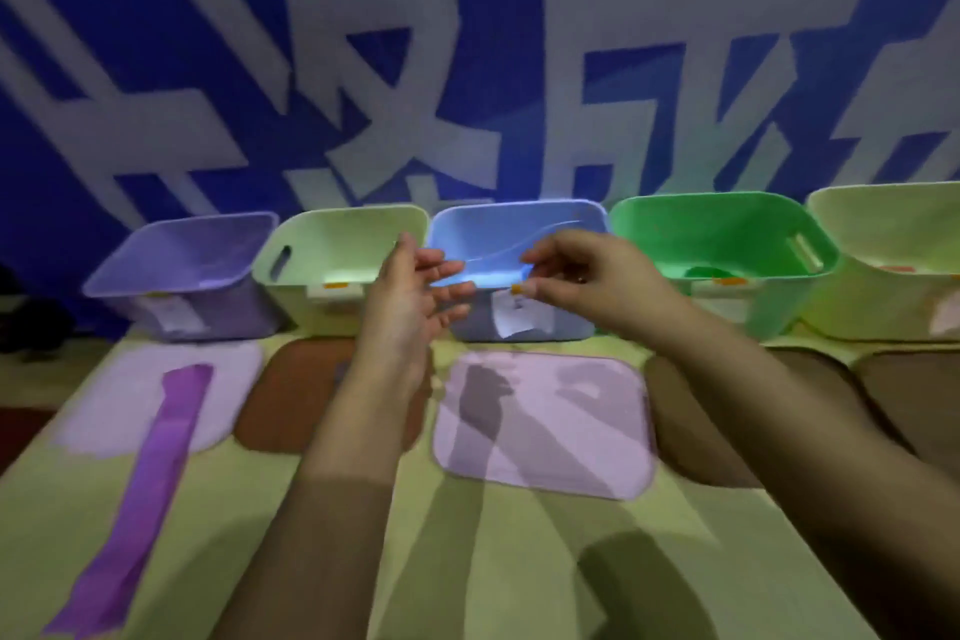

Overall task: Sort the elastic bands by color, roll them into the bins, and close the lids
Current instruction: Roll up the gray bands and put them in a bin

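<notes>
Left hand (410, 296) grip open, right hand (566, 276) grip seemingly pinching blue band (493, 276), over blue bin (519, 224)

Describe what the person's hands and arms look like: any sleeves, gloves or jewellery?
Both forearms are bare right down to the frame's bottom edge, no sleeves showing. The left hand and right hand wear no gloves. No watch or ring is visible, though the picture is blurred.
</notes>
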A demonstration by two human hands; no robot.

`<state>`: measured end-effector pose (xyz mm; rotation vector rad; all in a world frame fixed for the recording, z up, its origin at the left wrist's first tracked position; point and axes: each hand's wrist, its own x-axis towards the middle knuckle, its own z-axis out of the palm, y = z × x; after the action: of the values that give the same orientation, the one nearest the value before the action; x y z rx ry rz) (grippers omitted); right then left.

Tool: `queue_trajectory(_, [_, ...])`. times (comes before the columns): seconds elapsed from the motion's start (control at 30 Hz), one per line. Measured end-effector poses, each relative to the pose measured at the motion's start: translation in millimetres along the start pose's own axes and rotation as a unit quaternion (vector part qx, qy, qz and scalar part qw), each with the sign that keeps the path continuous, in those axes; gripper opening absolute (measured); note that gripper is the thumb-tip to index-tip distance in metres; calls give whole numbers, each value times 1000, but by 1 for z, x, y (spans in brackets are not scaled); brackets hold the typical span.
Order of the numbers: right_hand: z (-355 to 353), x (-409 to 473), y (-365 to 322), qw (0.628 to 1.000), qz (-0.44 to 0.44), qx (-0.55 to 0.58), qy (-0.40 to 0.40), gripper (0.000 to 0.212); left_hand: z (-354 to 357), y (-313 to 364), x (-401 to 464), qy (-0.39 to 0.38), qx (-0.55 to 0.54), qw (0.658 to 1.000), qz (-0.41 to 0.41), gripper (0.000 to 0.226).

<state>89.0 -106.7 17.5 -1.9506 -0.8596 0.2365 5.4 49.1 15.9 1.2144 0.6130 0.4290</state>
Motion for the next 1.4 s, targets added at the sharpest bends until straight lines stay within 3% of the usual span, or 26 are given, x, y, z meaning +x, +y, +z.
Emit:
queue_trajectory(0.23, [164, -13, 14, 994, 2, 3, -112, 24, -135, -53, -27, 75, 17, 997, -1, 37])
queue_trajectory(0.47, [224, -22, 30, 990, -44, -72, -111, 27, -187, -102, -25, 52, 60, 997, -3, 40])
queue_trajectory(0.53, [241, -24, 36, 992, -18, -77, -103, 31, -201, -110, -18, 55, 64, 996, -11, 39])
queue_trajectory(0.6, [257, -32, 38, 996, 29, -3, -79, 27, -219, -118, -13, 49, 63, 996, -29, 40])
queue_trajectory(0.67, [266, -46, 33, 981, 113, 142, -63, 6, -235, -124, -12, 41, 85, 994, -53, 42])
queue_trajectory(0.77, [277, -63, 26, 941, 213, 256, -51, 21, -254, -127, -20, 39, 100, 989, -100, 59])
queue_trajectory(0.93, [292, -62, 17, 921, 260, 286, -42, 12, -255, -115, -26, 6, 94, 987, -134, 68])
queue_trajectory(1.1, [298, -56, 19, 891, 304, 335, -49, 9, -252, -116, -9, 24, 179, 971, -155, 31])
queue_trajectory(1.17, [299, -52, 21, 883, 315, 345, -45, 16, -252, -118, -3, 18, 202, 966, -160, 31])
queue_trajectory(1.4, [302, -46, 24, 902, 303, 304, -41, 21, -247, -123, 10, -5, 242, 956, -168, 24])
